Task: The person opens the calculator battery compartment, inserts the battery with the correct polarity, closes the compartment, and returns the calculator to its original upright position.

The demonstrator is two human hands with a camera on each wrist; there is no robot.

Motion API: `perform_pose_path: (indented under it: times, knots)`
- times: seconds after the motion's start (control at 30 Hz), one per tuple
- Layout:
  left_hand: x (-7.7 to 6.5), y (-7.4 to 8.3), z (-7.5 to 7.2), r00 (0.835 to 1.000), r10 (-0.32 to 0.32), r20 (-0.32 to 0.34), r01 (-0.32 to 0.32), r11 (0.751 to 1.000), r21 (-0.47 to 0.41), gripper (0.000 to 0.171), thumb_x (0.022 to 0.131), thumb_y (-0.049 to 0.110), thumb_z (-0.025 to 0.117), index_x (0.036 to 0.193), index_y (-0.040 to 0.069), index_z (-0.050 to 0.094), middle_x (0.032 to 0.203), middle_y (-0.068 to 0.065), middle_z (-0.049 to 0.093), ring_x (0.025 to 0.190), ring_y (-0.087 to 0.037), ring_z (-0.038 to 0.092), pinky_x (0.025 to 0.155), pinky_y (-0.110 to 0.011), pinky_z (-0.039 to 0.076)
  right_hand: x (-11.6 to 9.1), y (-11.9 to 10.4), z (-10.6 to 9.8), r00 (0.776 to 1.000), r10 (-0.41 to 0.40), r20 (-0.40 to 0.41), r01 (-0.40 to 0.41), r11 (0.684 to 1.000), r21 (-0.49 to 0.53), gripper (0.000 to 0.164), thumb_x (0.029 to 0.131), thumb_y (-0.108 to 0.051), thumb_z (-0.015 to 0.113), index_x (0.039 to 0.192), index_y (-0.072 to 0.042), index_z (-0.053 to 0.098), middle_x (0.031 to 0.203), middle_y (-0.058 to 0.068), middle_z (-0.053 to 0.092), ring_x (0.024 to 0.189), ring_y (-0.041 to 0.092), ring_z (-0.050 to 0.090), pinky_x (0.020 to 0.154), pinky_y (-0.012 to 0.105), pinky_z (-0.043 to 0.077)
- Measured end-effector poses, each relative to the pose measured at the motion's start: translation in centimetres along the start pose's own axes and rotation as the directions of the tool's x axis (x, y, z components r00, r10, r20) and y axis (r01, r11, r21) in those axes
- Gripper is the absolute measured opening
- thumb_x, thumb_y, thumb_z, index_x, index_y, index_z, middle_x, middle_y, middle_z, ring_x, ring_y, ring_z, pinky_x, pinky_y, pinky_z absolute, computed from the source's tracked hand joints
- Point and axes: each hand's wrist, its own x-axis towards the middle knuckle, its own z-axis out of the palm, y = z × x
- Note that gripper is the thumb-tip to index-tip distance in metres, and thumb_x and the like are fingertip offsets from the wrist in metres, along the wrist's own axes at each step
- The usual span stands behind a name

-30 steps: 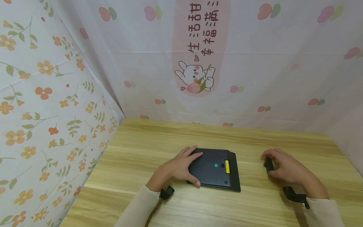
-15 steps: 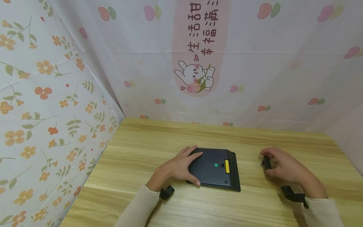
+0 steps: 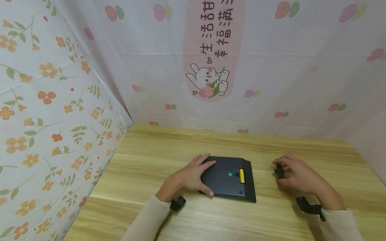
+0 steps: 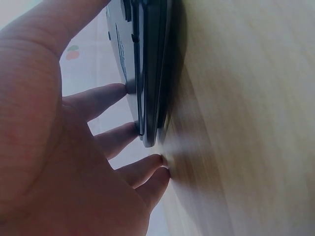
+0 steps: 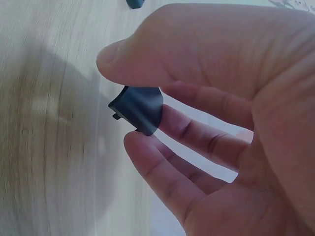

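Note:
A black flat device (image 3: 221, 180), calculator-like in shape, lies with its back up on the wooden table. A yellow battery (image 3: 242, 176) sits in the uncovered slot near its right side. My left hand (image 3: 190, 175) rests on the device's left end with fingers spread. In the left wrist view, two fingertips touch the device (image 4: 152, 73), and the other two reach the table. To the right of the device, my right hand (image 3: 301, 174) pinches a small black battery cover (image 5: 140, 109) between thumb and fingertips. A small tab sticks out from the cover's edge.
Light wood table (image 3: 150, 147) surrounds the device. A printed cloth (image 3: 271, 67) hangs behind the table, and a floral cloth (image 3: 60, 117) hangs along the left side. Black wrist mounts (image 3: 178, 203) are on both forearms.
My right hand has moved slightly left, toward the device, with the battery cover tilting a little in its fingers. The left hand and the device have stayed put.

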Motion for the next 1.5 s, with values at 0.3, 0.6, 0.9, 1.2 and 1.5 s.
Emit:
perform_pose_path:
  times: [0.3,0.6,0.9,1.2,1.5]
  knots:
    - [-0.1,0.2,-0.1,1.000,-0.004,0.007,0.004,1.000,-0.004,0.115,0.083,0.055,0.096,0.175,0.025,0.034,0.185,-0.004,0.011,0.169,-0.036,0.007,0.128,-0.063,0.028,0.4,-1.2,0.3,1.000,-0.008,0.000,0.008,1.000,0.000,0.060,0.076,0.000,0.096,0.130,0.004,0.071,0.126,0.017,0.065,0.103,0.042,0.075,0.083,0.054,0.064]
    - [0.0,0.1,-0.1,1.000,-0.003,0.001,0.003,1.000,0.001,0.116,0.083,0.056,0.096,0.175,0.024,0.034,0.185,-0.004,0.011,0.169,-0.036,0.007,0.128,-0.064,0.028,0.9,-2.6,0.8,0.999,-0.030,0.020,0.029,0.999,0.015,0.059,0.077,-0.002,0.097,0.130,0.004,0.071,0.126,0.016,0.064,0.102,0.039,0.076,0.085,0.053,0.064]
    - [0.0,0.1,-0.1,1.000,-0.007,0.002,0.007,1.000,0.002,0.116,0.083,0.056,0.096,0.175,0.024,0.034,0.185,-0.004,0.011,0.169,-0.036,0.007,0.127,-0.064,0.029,1.3,-3.3,1.4,0.996,-0.091,0.015,0.091,0.996,-0.003,0.044,0.080,-0.003,0.094,0.118,-0.007,0.073,0.121,0.006,0.064,0.099,0.030,0.075,0.086,0.050,0.064]
    - [0.0,0.2,-0.1,1.000,-0.011,0.005,0.010,1.000,0.012,0.117,0.082,0.057,0.096,0.176,0.025,0.034,0.185,-0.003,0.010,0.169,-0.035,0.007,0.128,-0.064,0.028,1.6,-4.1,2.3,0.980,-0.197,-0.039,0.195,0.980,-0.040,0.040,0.081,-0.004,0.092,0.114,-0.014,0.072,0.119,-0.001,0.063,0.095,0.020,0.074,0.083,0.043,0.065]
    - [-0.1,0.2,-0.2,1.000,-0.008,0.011,0.008,1.000,0.005,0.116,0.083,0.056,0.096,0.176,0.026,0.033,0.185,-0.003,0.010,0.169,-0.035,0.006,0.128,-0.063,0.028,1.9,-5.0,3.2,0.958,-0.274,-0.082,0.271,0.961,-0.052,0.044,0.081,-0.003,0.093,0.118,-0.013,0.071,0.123,-0.002,0.063,0.096,0.018,0.072,0.081,0.041,0.065]
